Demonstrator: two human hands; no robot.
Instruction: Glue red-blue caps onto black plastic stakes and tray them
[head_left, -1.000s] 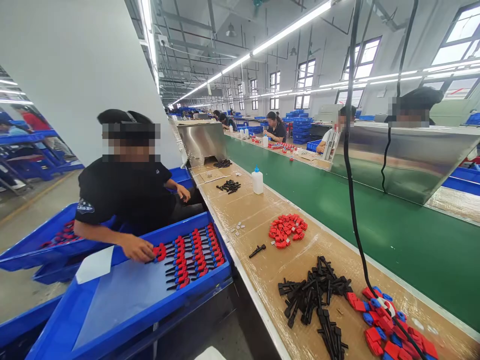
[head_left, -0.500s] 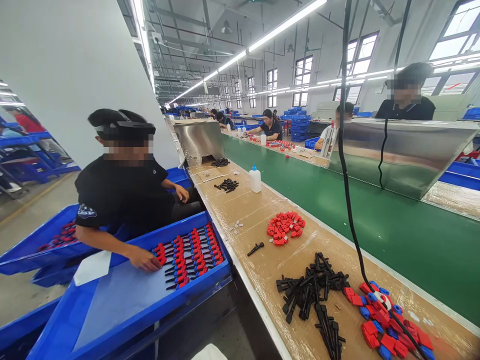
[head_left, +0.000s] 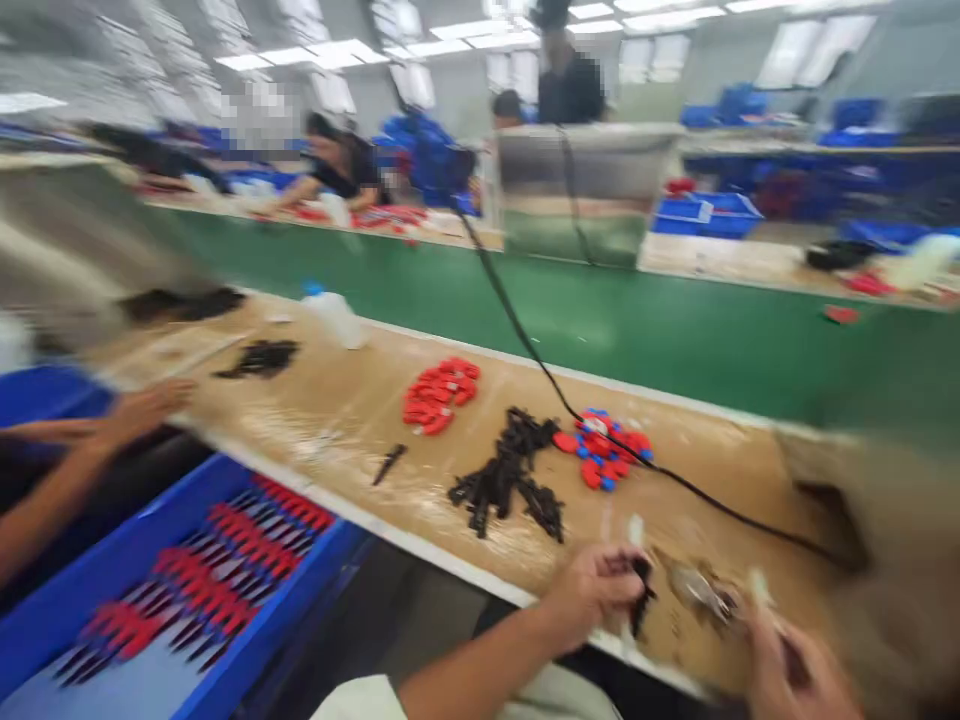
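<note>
My left hand (head_left: 596,590) is closed on a black part (head_left: 642,597) over the front edge of the bench. A pale narrow tip (head_left: 636,530) stands up beside its fingers. My right hand (head_left: 799,665) is low at the right, fingers curled and smeared by motion. Another pale tip (head_left: 760,586) rises there; what the fingers hold is unclear. Between the hands lies a clear, shiny item (head_left: 701,592), perhaps a plastic bag. Beyond my left hand are a pile of black stick-like parts (head_left: 499,480) and a cluster of red and blue pieces (head_left: 600,465).
A black cable (head_left: 517,305) hangs down and crosses the bench (head_left: 337,450). Red pieces (head_left: 439,395) and a white bottle (head_left: 337,318) stand farther left. A blue tray (head_left: 300,560) holds rows of assembled parts beside a co-worker's arm (head_left: 97,450). A green belt (head_left: 450,280) runs behind.
My view has swung right and down, so the bench things appear farther left. Both my hands have come into view. The co-worker's hand is no longer over the tray's parts.
</note>
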